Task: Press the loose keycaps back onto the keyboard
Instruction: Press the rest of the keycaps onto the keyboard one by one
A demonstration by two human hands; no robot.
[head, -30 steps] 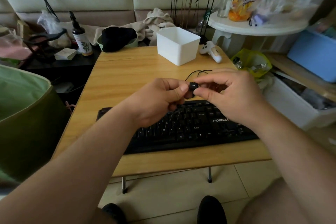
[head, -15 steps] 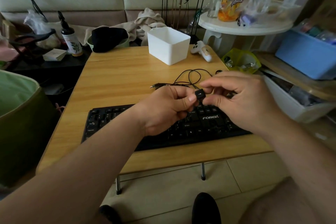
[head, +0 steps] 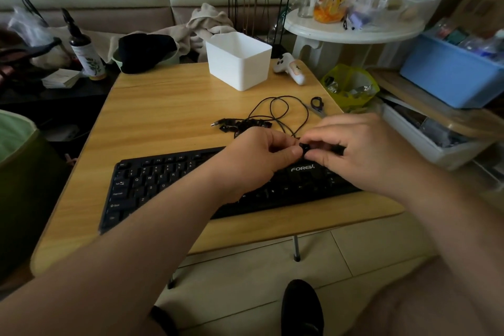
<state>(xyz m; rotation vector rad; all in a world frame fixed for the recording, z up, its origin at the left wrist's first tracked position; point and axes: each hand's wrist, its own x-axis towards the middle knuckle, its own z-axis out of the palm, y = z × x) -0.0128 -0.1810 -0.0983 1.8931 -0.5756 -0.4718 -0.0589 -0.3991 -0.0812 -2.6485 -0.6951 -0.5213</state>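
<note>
A black keyboard (head: pixel 152 185) lies across the near part of a small wooden table (head: pixel 169 112). Both hands meet above its upper right area. My left hand (head: pixel 259 161) and my right hand (head: pixel 362 150) pinch one small black keycap (head: pixel 303 148) between thumbs and forefingers, just above the keyboard's logo. A cluster of loose black keycaps (head: pixel 240 125) lies on the table behind the keyboard, tangled with the keyboard's thin black cable (head: pixel 278 112) and its plug. My hands hide the keys beneath them.
A white plastic bin (head: pixel 238 60) stands at the table's back, a white controller (head: pixel 290 69) to its right, small scissors (head: pixel 316 105) near the right edge. A green basket (head: pixel 16 172) stands left; crates and a round white side table (head: pixel 354 33) crowd the right.
Both hands have come down with the keycap from mid-air to just over the keyboard's upper right part. The view has shifted, showing more of the keyboard's left side and the cable.
</note>
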